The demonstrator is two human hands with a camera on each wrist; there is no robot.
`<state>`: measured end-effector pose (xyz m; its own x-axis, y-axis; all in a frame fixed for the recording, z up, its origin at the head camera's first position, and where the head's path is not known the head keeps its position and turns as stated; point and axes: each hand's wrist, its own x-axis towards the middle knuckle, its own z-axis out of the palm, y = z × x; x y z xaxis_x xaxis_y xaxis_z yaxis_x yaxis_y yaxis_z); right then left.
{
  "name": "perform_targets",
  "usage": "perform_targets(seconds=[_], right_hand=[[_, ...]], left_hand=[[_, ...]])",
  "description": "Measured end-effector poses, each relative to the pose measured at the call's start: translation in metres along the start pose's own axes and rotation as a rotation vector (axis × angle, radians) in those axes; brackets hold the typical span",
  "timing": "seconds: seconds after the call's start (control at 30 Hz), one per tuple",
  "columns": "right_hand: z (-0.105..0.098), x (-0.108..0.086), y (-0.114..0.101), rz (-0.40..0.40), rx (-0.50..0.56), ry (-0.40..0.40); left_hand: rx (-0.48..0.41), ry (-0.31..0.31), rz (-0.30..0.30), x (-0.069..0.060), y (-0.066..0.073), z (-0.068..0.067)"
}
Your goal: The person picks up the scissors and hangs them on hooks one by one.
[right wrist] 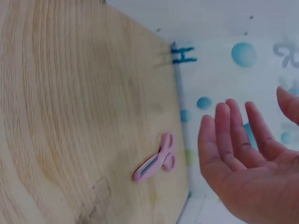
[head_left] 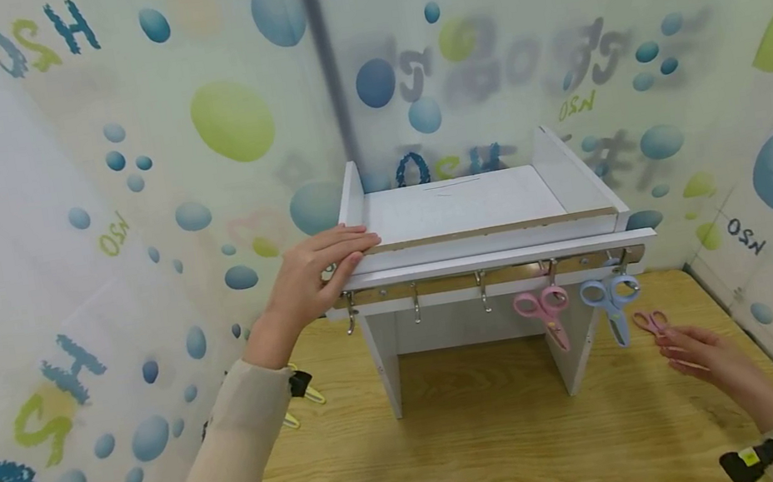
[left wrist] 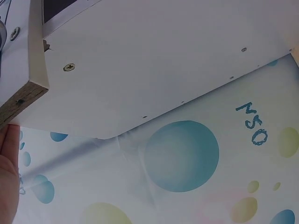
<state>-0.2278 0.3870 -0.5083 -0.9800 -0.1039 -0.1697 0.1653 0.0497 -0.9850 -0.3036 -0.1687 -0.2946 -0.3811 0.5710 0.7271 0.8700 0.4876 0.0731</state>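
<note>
Beige sleeve (head_left: 210, 471) at lower left leads to the left hand (head_left: 309, 278) — its fingers lie nearly straight over the left end of a white shelf (head_left: 465, 207). The right hand (head_left: 712, 358), fingers loosely extended and gripping nothing, is near pink scissors (right wrist: 161, 157) lying on the wooden tabletop (head_left: 480, 445), right of the shelf. From the hook rail (head_left: 432, 288) hang another pink pair (head_left: 549, 315) and — rightmost — a blue pair (head_left: 615, 312).

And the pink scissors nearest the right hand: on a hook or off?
Off: the right wrist view shows those scissors lying on the table, and the right hand holding nothing.
</note>
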Motion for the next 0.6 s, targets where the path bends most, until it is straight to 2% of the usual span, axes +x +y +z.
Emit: perform_targets(seconds=[0.3,0.43,0.6], right_hand=[[-0.029,0.014,0.011,0.110,-0.179,0.127],[-0.041,0.022,0.016,0.162,-0.196,0.158],[-0.059,0.029,0.023,0.184,-0.150,0.155]], left_hand=[[-0.001,-0.008,-0.009,0.001,0.001,-0.001],[-0.003,-0.018,-0.018,0.001,0.001,-0.001],[-0.008,-0.021,-0.017,0.000,0.000,-0.001]])
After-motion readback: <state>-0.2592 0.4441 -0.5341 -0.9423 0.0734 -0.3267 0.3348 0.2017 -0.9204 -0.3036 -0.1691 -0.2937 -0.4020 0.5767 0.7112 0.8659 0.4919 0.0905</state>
